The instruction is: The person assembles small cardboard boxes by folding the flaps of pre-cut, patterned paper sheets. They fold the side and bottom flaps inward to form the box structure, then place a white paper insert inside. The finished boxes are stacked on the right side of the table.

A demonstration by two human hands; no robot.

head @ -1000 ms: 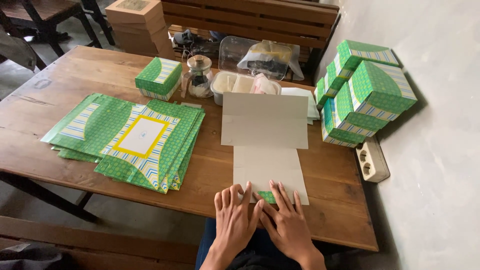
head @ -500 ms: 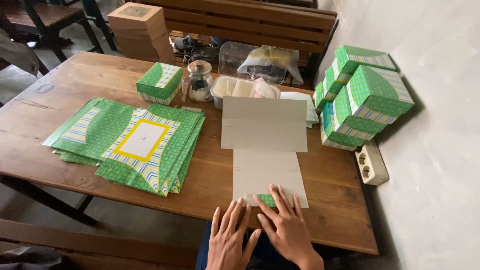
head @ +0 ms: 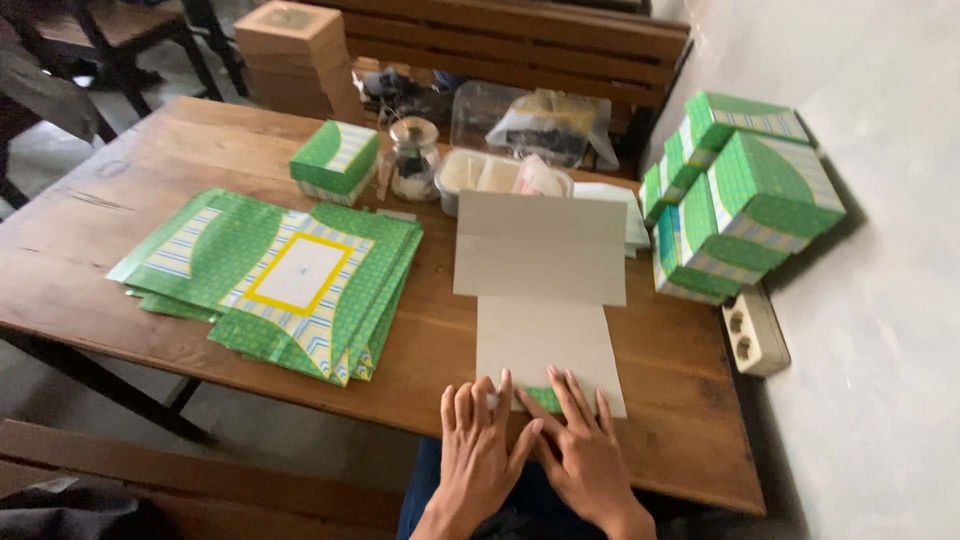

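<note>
— So, where are the hands?

— Both at the near edge of the wooden counter. The left hand and the right hand lie side by side, palms down, fingers spread and flat, pressing on the near end of a grey cardboard blank. Neither is clenched; neither is gripping anything, they only press.

— And the blank itself?

— It lies printed side down in the middle of the counter, running away from the person: a wider panel at the far end, a narrower one nearer. At its near edge a small green flap is turned over, showing between the two hands, right under the fingertips.

— What is around it?

— To the left, just beside it, a fanned stack of flat green blanks with a white and yellow panel on top. Behind that stack stands one folded green box, and next to it a small glass jar and a white tray. On the right, against the wall, is a pile of finished green boxes, with a beige power strip just in front of it. Brown cardboard boxes sit beyond the far edge.
</note>
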